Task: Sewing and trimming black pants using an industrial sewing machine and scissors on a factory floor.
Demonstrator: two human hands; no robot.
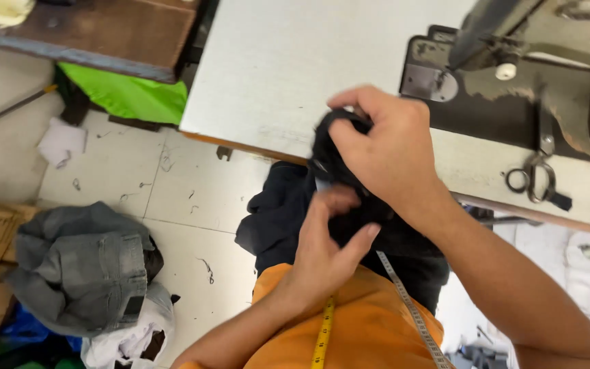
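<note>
Right hand (385, 147): it comes in from the lower right and is bent over the top of a dark garment (288, 212). The fingers are curled and pinch a bunched part of the cloth, just at the front edge of the white table (274, 75).
Left hand (326, 249): it comes up from below, palm toward the cloth. The thumb and the fingers are closed on the same dark bunch from under, just below the right hand. Both hands touch the cloth and are very near to each other.
Dark garment: it is black or very dark blue. The upper part is gathered between the two hands; the rest hangs down over the person's lap, in front of the table edge.
Measuring tape (322, 338): a yellow band and a grey band lie over the orange shirt (370, 321), below the hands.
Sewing machine (534, 75): it stands on the table to the right of the hands, old and worn, grey-green in colour.
Scissors (532, 179): they lie on the table under the machine, right of the right hand, apart from it.
Grey jeans (80, 263): a pile on the tiled floor at the left, well apart from the hands, with white cloth (131, 338) under it.
Green fabric (128, 96): it lies under a wooden bench at the upper left.
</note>
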